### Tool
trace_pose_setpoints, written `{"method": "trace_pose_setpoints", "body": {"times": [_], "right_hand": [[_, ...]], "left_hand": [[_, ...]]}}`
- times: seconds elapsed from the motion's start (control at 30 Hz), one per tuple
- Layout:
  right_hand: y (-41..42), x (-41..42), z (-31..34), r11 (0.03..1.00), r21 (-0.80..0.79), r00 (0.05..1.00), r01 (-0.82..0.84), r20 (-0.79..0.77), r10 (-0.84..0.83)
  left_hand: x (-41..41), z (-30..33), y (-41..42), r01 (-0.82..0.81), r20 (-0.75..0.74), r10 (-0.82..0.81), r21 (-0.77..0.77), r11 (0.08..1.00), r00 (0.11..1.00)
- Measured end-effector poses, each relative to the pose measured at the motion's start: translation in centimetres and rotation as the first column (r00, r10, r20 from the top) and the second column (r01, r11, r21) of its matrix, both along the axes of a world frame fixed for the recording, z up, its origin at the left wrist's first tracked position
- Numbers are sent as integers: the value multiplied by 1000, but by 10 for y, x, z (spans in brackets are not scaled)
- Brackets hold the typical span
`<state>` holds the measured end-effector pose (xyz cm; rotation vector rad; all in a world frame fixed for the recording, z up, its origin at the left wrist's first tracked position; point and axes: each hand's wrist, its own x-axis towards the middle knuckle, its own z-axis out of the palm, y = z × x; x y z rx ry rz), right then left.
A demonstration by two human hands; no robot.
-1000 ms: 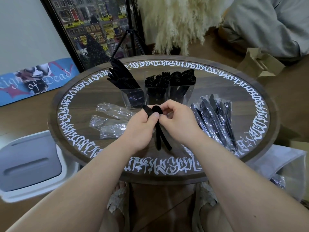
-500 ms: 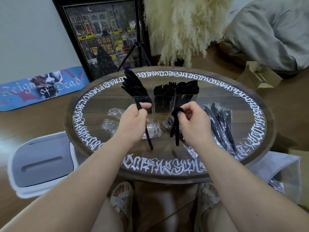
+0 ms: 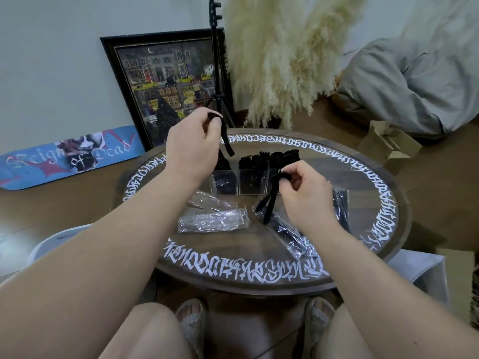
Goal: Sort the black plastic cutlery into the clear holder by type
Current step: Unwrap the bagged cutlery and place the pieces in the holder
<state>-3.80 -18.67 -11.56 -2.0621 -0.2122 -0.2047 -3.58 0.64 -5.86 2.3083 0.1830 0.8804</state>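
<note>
The round wooden tabletop (image 3: 363, 182) carries the clear holder (image 3: 250, 181) at its far middle, crinkled wrappers (image 3: 212, 218) nearer, and wrapped cutlery (image 3: 340, 206) right.

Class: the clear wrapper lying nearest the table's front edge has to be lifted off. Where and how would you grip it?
Pinch the wrapper at its right end, from above. It lies flat across the table, so only a crinkled end gives the fingers a raised edge. That end lies nearest the right hand, but both hands hold cutlery.

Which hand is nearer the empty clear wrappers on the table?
Right. The right hand holds two pieces just right of the empty wrappers; the left hand is raised above the clear holder, holding one piece.
</note>
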Motion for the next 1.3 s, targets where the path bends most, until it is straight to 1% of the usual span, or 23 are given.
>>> {"method": "trace_pose_setpoints", "body": {"times": [0.07,0.17,0.3,0.4,0.5,0.6,0.67,0.73,0.77,0.83,0.87,0.93,0.97,1.0,1.07,1.17,1.23,1.27,1.3], "right_hand": [[0,1,-2,1000,2,1000,-12,-5,12],[-2,3,-5,999,-11,999,-30,-12,30],[-7,7,-11,999,-25,999,-33,-14,32],[-9,11,-16,999,-31,999,-27,-19,26],[-10,16,-20,999,-27,1000,-19,-16,18],[-10,20,-23,999,-32,1000,-10,-9,9],[-10,24,-23,999,-39,1000,-6,-7,6],[-10,26,-23,999,-43,1000,-4,-4,3],[-10,27,-23,999,-45,1000,-5,-8,4],[-7,30,-21,999,-38,1000,-13,-20,12],[-6,31,-21,999,-31,1000,-18,-21,17],[-3,32,-18,999,-23,1000,-24,-12,24],[-2,32,-17,999,-24,1000,-27,-8,27],[-1,32,-15,999,-28,999,-32,-7,32],[0,30,-11,999,-27,999,-42,-3,42],[-2,27,-7,999,-30,999,-43,8,43],[-4,25,-3,999,-33,1000,-31,-3,30],[-5,25,-1,999,-36,1000,-26,-9,26],[-5,25,1,999,-35,1000,-23,-14,22]], "left_hand": [[7,-4,0,-9,0,9,73,997,1000],[16,-16,2,-19,-49,27,159,987,998],[22,-29,2,-34,-110,55,182,983,992],[28,-39,2,-7,-169,52,257,966,984],[37,-52,5,38,-265,65,365,930,962],[43,-64,8,87,-391,129,489,868,911],[43,-70,9,107,-435,161,529,842,886],[42,-71,7,102,-419,157,533,840,894],[39,-69,4,91,-373,135,529,844,918],[31,-61,-4,122,-245,12,522,844,969],[27,-56,-10,193,-215,-94,504,842,972],[18,-48,-25,407,-288,-308,408,817,907],[13,-46,-32,486,-337,-376,351,800,863],[10,-45,-37,523,-350,-416,313,793,840],[9,-45,-40,505,-285,-429,297,810,857],[9,-36,-35,408,-177,-369,321,855,912],[9,-24,-29,344,-112,-325,293,892,939],[10,-18,-27,325,-103,-309,271,906,946],[10,-13,-25,323,-126,-300,256,911,946]]}}
